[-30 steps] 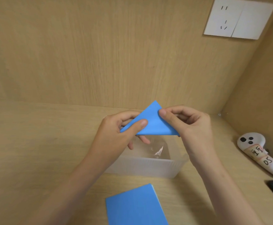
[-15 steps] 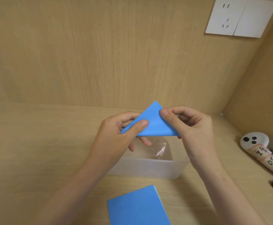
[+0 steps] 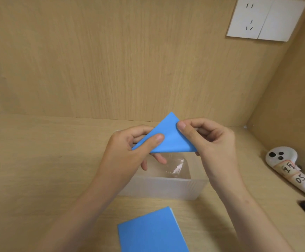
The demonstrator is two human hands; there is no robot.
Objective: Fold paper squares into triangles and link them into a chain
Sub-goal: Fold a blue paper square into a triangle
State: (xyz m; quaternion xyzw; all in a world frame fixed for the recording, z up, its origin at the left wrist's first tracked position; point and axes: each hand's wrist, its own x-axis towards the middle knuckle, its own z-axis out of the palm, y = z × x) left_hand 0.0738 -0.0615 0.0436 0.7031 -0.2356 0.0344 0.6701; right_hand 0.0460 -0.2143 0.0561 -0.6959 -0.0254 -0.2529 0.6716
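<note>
Left hand [image 3: 129, 151] pinches the blue triangle [image 3: 169, 139] at its eight-o'clock corner; right hand [image 3: 211, 140] pinches its two-o'clock edge, above the clear box [image 3: 166, 186]. Folding looks in hand; next, sharpen the crease. Paper stack [image 3: 151, 231] lies at six o'clock.

Looking like an office work nook. Laminate desk [image 3: 39, 160] is running under the box [image 3: 162, 188], matching panels [image 3: 111, 60] are closing in behind and right of it. Socket [image 3: 266, 19] is sitting on the panel up-right of the box. Hand-labelled controller [image 3: 289, 168] is lying right of the box, paper stack [image 3: 151, 231] just in front.
</note>
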